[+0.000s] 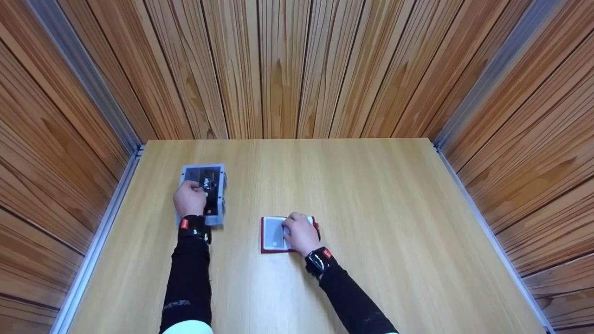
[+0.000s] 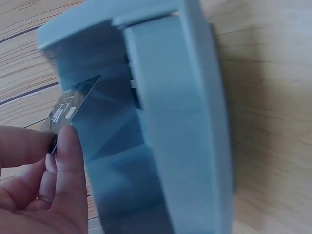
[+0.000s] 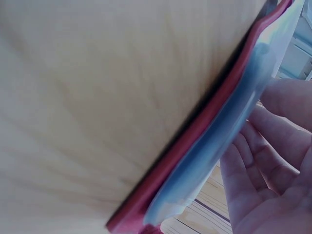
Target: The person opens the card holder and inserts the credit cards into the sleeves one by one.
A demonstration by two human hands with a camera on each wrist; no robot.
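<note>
My left hand point(image 1: 190, 199) is over a grey-blue plastic bin point(image 1: 220, 218) at the left of the table. In the left wrist view, its thumb and finger pinch a dark card point(image 2: 66, 109) with pale print, tilted above the bin's inside. A black card with "Vip" lettering point(image 1: 207, 182) shows within the bin. Near the table's middle lies an open red card holder point(image 1: 262, 235) with clear plastic sleeves point(image 1: 274, 234). My right hand point(image 1: 301, 234) covers its right part, with thumb and fingertips at a raised sleeve edge; the right wrist view shows the sleeves bulging over the red cover.
The light wooden table point(image 1: 371, 195) carries both things, the bin farther back than the holder. Slatted wood walls point(image 1: 278, 69) enclose the back and sides, with metal rails point(image 1: 492, 250) along the table's side edges.
</note>
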